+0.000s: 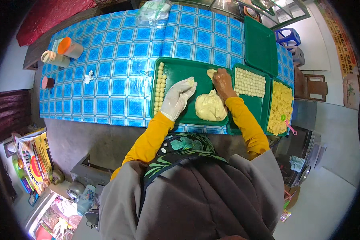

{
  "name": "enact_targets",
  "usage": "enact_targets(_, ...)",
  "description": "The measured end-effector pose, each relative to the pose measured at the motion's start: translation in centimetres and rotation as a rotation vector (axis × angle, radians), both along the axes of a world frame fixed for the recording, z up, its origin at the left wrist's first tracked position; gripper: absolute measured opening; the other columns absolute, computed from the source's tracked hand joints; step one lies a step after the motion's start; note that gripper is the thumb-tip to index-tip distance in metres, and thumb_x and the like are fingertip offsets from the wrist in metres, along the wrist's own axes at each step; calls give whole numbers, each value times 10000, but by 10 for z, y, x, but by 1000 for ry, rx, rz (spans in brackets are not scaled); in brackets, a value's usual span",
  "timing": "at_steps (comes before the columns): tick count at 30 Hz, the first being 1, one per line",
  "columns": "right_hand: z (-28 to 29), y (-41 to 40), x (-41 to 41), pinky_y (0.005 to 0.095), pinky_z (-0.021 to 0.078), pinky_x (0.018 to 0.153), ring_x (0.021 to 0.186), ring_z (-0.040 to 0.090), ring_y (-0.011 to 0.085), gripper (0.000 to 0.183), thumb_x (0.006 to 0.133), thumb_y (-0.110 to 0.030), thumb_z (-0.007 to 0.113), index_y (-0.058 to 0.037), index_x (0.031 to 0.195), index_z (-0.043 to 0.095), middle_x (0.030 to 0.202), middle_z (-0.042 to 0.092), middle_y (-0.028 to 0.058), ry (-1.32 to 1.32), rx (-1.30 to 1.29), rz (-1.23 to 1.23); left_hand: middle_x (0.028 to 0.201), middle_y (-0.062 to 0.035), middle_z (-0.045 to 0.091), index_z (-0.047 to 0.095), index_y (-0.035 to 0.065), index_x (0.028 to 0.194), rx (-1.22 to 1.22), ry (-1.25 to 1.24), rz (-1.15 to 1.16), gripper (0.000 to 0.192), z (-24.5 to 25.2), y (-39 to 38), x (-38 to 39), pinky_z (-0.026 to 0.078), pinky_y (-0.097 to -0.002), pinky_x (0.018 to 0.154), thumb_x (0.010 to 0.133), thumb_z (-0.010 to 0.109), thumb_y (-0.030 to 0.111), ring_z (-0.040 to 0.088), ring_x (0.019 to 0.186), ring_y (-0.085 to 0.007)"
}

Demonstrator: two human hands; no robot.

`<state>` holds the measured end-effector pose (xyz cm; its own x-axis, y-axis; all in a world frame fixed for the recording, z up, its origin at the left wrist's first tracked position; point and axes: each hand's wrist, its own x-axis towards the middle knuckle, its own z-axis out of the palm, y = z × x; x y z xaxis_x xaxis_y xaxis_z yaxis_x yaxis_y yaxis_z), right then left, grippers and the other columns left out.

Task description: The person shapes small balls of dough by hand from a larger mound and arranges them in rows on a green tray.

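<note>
My left hand [177,97], in a white glove, holds a small pale piece of dough [191,81] between thumb and fingers above the large green tray [186,67]. My bare right hand [223,82] is curled at the tray's right side, its fingers on a flattened piece of dough [211,73] that sticks out to the left. Between my forearms a big smooth lump of dough [210,107] rests on the tray. Small dough balls [160,87] stand in two rows along the tray's left edge, beside my left hand.
At right, a green tray [253,109] holds many dough balls [249,81]; beyond it lies yellow crumbly filling [279,108] with a pink-handled tool [291,127]. Another green tray [260,46] sits behind. Orange-lidded jar [70,48], white-lidded container [55,58] and plastic bags [153,13] are on the blue-checked tablecloth [117,75].
</note>
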<state>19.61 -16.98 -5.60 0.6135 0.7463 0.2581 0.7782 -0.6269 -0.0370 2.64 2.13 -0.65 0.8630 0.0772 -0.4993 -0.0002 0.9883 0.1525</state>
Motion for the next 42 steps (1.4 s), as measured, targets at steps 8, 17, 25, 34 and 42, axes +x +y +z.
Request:
enact_targets(8, 27, 23, 3, 303, 499, 576, 669, 616, 195, 118, 784, -54, 702, 1, 886, 680, 807, 662, 98, 1016, 219, -408, 1208, -215, 587, 521, -132, 1228, 172, -59, 52, 333, 3, 4, -9, 563, -328, 939, 916, 576, -30, 636, 1077, -300)
enact_targets(17, 72, 72, -85, 232, 482, 552, 617, 596, 117, 87, 811, -26, 716, 29, 878, 722, 756, 681, 63, 1559, 847, -307, 1029, -96, 690, 655, -27, 1118, 381, 5, -2, 248, -6, 8, -23, 570, -252, 759, 884, 677, 54, 678, 892, -158)
enact_targets(25, 65, 79, -82, 247, 503, 588, 664, 612, 101, 142, 790, -81, 756, -13, 907, 712, 796, 671, 39, 1444, 813, -373, 1032, -101, 679, 615, -73, 1167, 482, -75, -26, 309, -7, 14, -29, 563, -247, 735, 890, 670, 52, 662, 838, -143)
enact_targets(34, 55, 81, -91, 238, 518, 667, 757, 629, 121, 145, 713, 23, 767, -12, 836, 697, 836, 664, 40, 1326, 834, -11, 1040, -125, 673, 622, -81, 1128, 430, -11, -3, 269, -1, 26, -37, 574, -238, 729, 872, 648, -3, 668, 824, -154)
enact_targets(42, 59, 83, -102, 238, 483, 625, 715, 596, 88, 118, 719, 18, 760, 4, 811, 687, 803, 645, 31, 1154, 768, -74, 1067, -156, 671, 636, -80, 1081, 347, 33, -22, 242, -14, 30, -37, 575, -311, 820, 858, 661, 12, 675, 914, -198)
